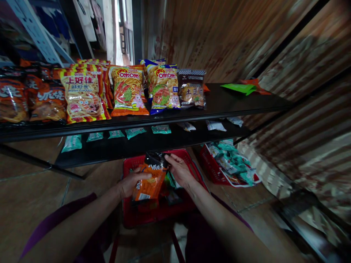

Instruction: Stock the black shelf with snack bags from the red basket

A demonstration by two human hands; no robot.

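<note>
1. There were two hands at work, and one orange-and-black snack bag [155, 185] between them.
2. The left hand [134, 182] was partly closed on the bag's left side, its thumb lying across the printed face; its other fingers were largely hidden.
3. The right hand [178, 169] was nearly closed, pinching the black upper right edge between thumb and fingers.
4. The bag was above the nearer of two red baskets, directly in front of the person. Its black end pointed away, toward the shelf, and its barcode end toward the person. Its long axis ran from upper right to lower left, only a little off the line straight ahead.
5. The nearer basket [125, 212] had more packets in it, too dark and covered to count. The farther basket [210, 165], to the right, was heaped with teal packets, overlapping too much to count.
6. The upper shelf [227, 104] carried six bags along its front: two black-and-orange, one red-and-yellow, one orange, one blue-edged and one dark brown. One green packet [240, 88] lay flat near its right end.
7. The lower shelf [109, 149] showed five teal packets and three whitish ones.
</note>
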